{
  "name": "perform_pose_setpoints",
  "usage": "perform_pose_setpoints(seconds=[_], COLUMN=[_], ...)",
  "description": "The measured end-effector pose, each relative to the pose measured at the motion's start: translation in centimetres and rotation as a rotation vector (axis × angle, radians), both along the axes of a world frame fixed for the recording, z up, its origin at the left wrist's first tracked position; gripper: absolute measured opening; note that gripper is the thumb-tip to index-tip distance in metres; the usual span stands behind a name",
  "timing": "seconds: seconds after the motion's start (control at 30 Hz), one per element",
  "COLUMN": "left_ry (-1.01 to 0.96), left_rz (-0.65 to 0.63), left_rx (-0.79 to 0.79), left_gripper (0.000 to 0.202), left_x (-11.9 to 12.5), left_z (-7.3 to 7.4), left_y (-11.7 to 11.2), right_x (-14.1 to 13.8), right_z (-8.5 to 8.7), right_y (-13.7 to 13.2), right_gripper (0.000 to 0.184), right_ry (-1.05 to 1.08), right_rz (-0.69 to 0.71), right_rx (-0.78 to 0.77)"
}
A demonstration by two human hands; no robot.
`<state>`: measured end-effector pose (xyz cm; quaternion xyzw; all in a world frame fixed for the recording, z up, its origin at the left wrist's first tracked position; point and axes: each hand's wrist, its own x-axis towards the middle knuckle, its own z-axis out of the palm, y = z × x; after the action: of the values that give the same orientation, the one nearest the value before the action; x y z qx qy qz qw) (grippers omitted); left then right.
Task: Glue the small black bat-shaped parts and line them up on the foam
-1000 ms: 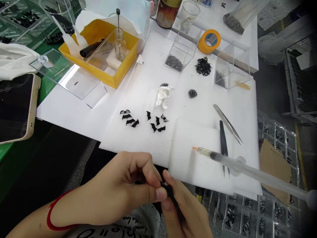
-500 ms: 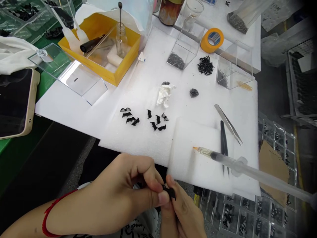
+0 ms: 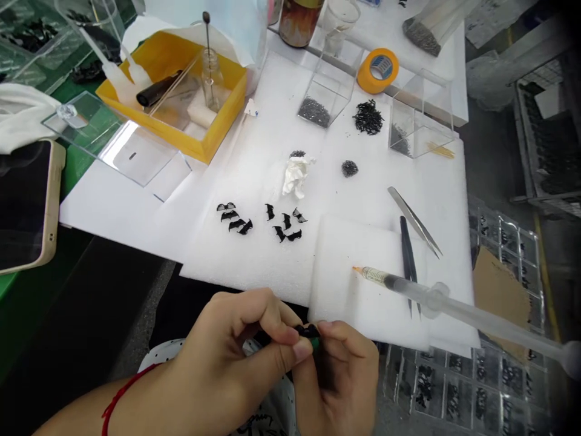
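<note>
My left hand [image 3: 245,357], with a red cord at the wrist, pinches a small black piece [image 3: 309,331] between thumb and forefinger. The fingers of my right hand [image 3: 342,369] are closed on its right end. A bit of green shows just beneath the piece; what it belongs to is hidden by the fingers. Beyond the hands, several small black winged pieces [image 3: 236,224] lie in a group on the white foam sheet [image 3: 254,266]. A second group of similar black pieces [image 3: 285,222] lies to its right.
On the right foam pad rest a syringe [image 3: 403,287] with an orange tip, black tweezers [image 3: 407,254] and silver tweezers [image 3: 413,221]. Crumpled white tissue [image 3: 296,177], small dark heaps [image 3: 349,168], orange tape [image 3: 378,71] and a yellow box [image 3: 204,145] stand farther back. A phone [image 3: 25,206] lies left.
The black piece has been turned between my fingers, and green now shows under it. My right hand's fingers have curled round more. The whole view has shifted slightly.
</note>
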<state>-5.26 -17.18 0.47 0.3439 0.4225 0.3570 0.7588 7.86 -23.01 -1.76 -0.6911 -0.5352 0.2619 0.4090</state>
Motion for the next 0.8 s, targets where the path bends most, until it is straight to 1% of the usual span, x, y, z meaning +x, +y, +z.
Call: perform_pose_setpoints(seconds=[0.07,0.13,0.17,0.27,0.37,0.43,0.47,0.53,0.57,0.6,0.67,0.73,0.8], left_ry=[0.028,0.021,0.014,-0.031,-0.139,-0.145,-0.103,0.04,0.115,0.175,0.251,0.29,0.324], left_rz=[0.018,0.041,0.055,0.087,0.141,0.184,0.191,0.172,0.156,0.145,0.144,0.142,0.12], left_rx=[0.031,0.046,0.043,0.021,0.029,0.098,0.154,0.307,0.387,0.458,0.551,0.594,0.626], left_gripper=[0.019,0.019,0.019,0.02,0.018,0.02,0.022,0.025,0.025,0.026,0.027,0.029,0.03], left_x=[0.0,0.1,0.1,0.1,-0.3,-0.7,-1.0,-1.2,-1.3,-1.3,-1.3,-1.2,-1.1], left_z=[0.0,0.0,-0.1,-0.4,-0.6,-0.5,-0.4,-0.4,-0.5,-0.6,-1.0,-1.4,-1.7], left_y=[0.1,0.2,0.2,0.2,0.1,0.1,0.2,0.3,0.4,0.4,0.4,0.3,0.1], right_x=[-0.2,-0.1,0.1,0.7,1.1,1.3,1.5,2.0,2.3,2.7,3.3,3.6,3.7], right_z=[0.4,0.8,0.9,1.0,0.8,1.0,1.2,2.0,2.4,2.9,3.6,4.0,4.2], right_y=[0.0,0.1,0.3,0.9,1.2,1.1,0.9,0.8,0.8,1.0,1.5,2.1,2.6], right_gripper=[0.018,0.019,0.018,0.018,0.023,0.026,0.026,0.025,0.025,0.026,0.029,0.031,0.031], right_ry=[-0.151,-0.259,-0.267,-0.222,-0.255,-0.227,-0.209,-0.24,-0.291,-0.346,-0.426,-0.473,-0.495], right_rz=[-0.053,-0.053,-0.009,0.183,0.272,0.323,0.33,0.302,0.283,0.294,0.377,0.464,0.518], right_rx=[0.012,0.017,0.006,-0.023,0.058,0.057,0.028,-0.045,-0.063,-0.068,-0.043,0.011,0.045])
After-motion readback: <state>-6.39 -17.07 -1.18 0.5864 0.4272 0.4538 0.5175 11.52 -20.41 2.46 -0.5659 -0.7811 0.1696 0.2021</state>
